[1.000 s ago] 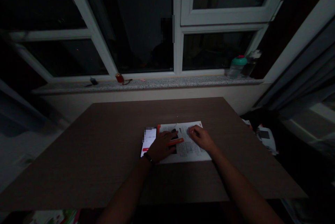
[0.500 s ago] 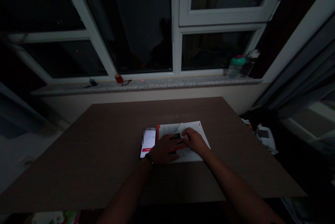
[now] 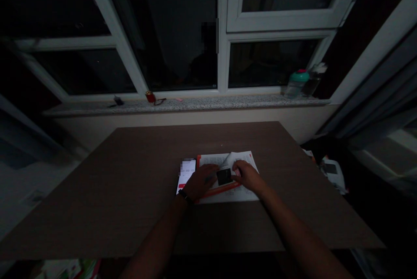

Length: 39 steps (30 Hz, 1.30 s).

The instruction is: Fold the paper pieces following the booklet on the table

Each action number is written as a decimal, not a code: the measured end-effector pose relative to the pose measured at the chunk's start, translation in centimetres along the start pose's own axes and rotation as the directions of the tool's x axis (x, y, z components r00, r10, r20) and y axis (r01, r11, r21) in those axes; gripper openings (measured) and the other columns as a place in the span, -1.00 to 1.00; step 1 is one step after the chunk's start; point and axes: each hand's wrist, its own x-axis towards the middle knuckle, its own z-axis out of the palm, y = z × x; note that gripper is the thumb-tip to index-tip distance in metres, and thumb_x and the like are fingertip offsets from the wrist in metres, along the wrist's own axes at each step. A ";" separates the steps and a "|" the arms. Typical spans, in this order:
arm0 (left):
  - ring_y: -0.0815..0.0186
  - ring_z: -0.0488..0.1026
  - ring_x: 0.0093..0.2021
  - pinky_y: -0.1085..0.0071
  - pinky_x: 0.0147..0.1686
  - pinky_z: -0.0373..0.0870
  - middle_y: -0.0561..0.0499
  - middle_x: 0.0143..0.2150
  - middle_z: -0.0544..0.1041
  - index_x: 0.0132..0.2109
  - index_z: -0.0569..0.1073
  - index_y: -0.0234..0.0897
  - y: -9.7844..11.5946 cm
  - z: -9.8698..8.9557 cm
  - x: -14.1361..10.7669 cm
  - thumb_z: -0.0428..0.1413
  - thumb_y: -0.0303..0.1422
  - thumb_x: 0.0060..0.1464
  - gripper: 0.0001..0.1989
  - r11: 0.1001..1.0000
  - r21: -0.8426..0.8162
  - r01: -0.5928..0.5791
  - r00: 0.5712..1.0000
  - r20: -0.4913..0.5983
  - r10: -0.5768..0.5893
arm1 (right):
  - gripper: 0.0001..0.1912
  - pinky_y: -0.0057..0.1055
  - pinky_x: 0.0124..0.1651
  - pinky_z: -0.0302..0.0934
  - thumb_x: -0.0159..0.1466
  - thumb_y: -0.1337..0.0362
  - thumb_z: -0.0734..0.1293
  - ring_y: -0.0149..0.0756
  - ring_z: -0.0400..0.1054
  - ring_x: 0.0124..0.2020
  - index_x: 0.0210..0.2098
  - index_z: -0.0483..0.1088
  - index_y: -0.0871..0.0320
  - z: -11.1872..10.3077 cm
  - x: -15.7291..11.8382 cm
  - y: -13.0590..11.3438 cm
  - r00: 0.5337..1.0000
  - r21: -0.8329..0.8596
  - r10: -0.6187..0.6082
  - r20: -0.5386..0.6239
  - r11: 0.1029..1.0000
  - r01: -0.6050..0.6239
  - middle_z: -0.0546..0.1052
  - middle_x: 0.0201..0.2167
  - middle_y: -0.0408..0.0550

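A printed booklet with an orange-red left edge lies on the table. One of its pages is lifted and folded over, showing a dark picture and an orange-red strip. My right hand has its fingers curled, pinching that page at its right side. At the left of the fold rests my left hand, fingers and thumb apart, touching the page and wearing a dark wristband. A phone with a lit screen lies just left of the booklet, partly behind my left hand.
The brown table reaches toward a granite windowsill. On the sill stand a teal-lidded bottle, a second clear bottle and a small red jar. A white device sits beyond the table's right edge.
My left hand has drawn back to the left, uncovering the dark picture. The folded page stands up more, and my right hand has shifted slightly right.
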 end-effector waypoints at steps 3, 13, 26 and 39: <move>0.20 0.29 0.18 0.17 0.21 0.20 -0.03 0.17 0.40 0.21 0.30 -0.14 -0.3 0.3 -0.2 0.02 -0.29 0.26 -0.61 0.999 0.037 0.024 0.999 0.021 -0.024 | -0.73 -0.40 -0.21 0.15 0.05 0.39 0.46 -0.27 0.31 -0.25 -0.30 0.33 0.12 -0.5 -0.2 0.1 0.999 0.010 0.010 0.034 1.000 -0.010 0.40 -0.30 -0.13; 0.14 0.27 0.15 0.11 0.15 0.22 -0.08 0.16 0.36 0.23 0.24 -0.13 0.0 0.3 -0.1 0.04 -0.24 0.25 -0.57 0.992 0.129 0.005 0.994 0.105 -0.019 | -0.73 -0.42 -0.27 0.13 0.04 0.34 0.48 -0.30 0.30 -0.33 -0.31 0.34 0.12 -1.7 -1.0 -0.1 0.993 0.016 0.052 0.108 0.998 -0.054 0.39 -0.36 -0.16; 0.16 0.24 0.14 0.14 0.15 0.21 -0.08 0.16 0.32 0.21 0.28 -0.17 0.2 0.5 -0.1 0.03 -0.24 0.28 -0.61 0.984 0.180 0.000 0.993 0.117 -0.021 | -0.71 -0.42 -0.26 0.11 0.02 0.29 0.49 -0.28 0.30 -0.30 -0.34 0.33 0.12 -2.1 -2.7 0.0 0.993 -0.044 0.081 0.084 0.996 -0.078 0.41 -0.37 -0.16; 0.18 0.26 0.12 0.16 0.13 0.24 -0.07 0.14 0.35 0.16 0.35 -0.17 -0.5 0.9 -0.1 -0.03 -0.29 0.31 -0.68 0.985 0.170 0.020 0.995 0.091 -0.036 | -0.71 -0.39 -0.23 0.11 0.03 0.21 0.48 -0.26 0.32 -0.30 -0.34 0.31 0.10 -2.1 -2.9 0.1 0.989 -0.077 0.102 0.108 0.993 -0.094 0.42 -0.38 -0.17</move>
